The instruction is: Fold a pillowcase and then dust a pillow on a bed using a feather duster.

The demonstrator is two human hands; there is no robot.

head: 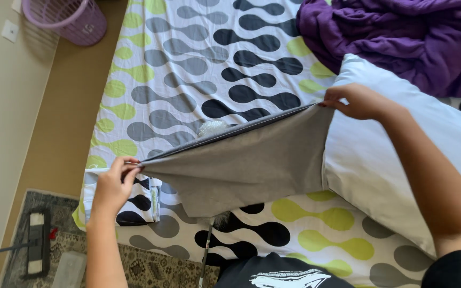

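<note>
The grey pillowcase (pixel 246 165) hangs stretched between my two hands over the bed (pixel 188 64), its mouth around the end of the white pillow (pixel 390 154) at 3 o'clock. My left hand (pixel 114 184), at 9 o'clock, has its grip pinched tight on the case's closed corner. My right hand (pixel 356 101), at 1 o'clock, has its grip clenched on the open hem against the pillow. A purple blanket (pixel 401 37) lies bunched at 1 o'clock. A lilac basket (pixel 68 18) stands on the floor at 11 o'clock; I cannot tell what is inside.
</note>
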